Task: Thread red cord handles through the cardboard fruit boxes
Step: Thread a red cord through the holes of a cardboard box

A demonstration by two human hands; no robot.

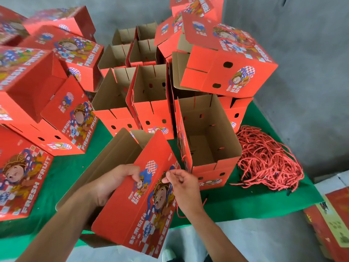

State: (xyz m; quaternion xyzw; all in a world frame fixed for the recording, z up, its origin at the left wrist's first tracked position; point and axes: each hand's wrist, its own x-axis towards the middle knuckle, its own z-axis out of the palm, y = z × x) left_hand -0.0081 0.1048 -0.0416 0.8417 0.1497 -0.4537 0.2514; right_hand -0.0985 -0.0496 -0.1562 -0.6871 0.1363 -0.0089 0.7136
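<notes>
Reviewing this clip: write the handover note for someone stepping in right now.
Left hand grips the top edge of the tilted red printed cardboard box. Right hand pinches a red twisted cord at the box's printed face; its tail hangs below. Spare cords lie in a red heap on the green table cover. The open box beside it shows cord. This box's handle is unfinished.

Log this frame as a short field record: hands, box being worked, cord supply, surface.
left hand: grips top edge of the held box
right hand: pinches a red cord at the box's printed face
cord supply: loose cord pile, right of the open boxes
open box: upright behind the hands
surface: green table cover
</notes>
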